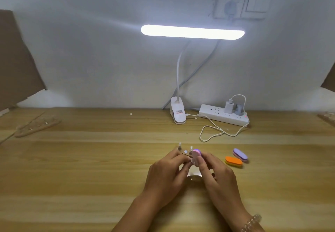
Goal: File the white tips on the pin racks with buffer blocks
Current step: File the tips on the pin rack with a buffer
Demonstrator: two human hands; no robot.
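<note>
Filing step, I'd say: the left hand (168, 172) pinches the small pin rack (183, 152) at mid-table (90, 159), while the right hand (215, 173) curls round a pink buffer block (196, 156) set against an upright white tip (191, 148). Next come short, light strokes with the rack kept steady. The orange block (233, 161) and purple block (240, 154) lie spare just to the right.

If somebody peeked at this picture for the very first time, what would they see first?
The glowing bar lamp jumps out first, shining high above the back of the wooden desk. Next, near the front middle, the left hand holds a small pin rack while the right hand pinches a pink buffer block up to it. Just right of them lie an orange buffer block and a purple buffer block.
</note>
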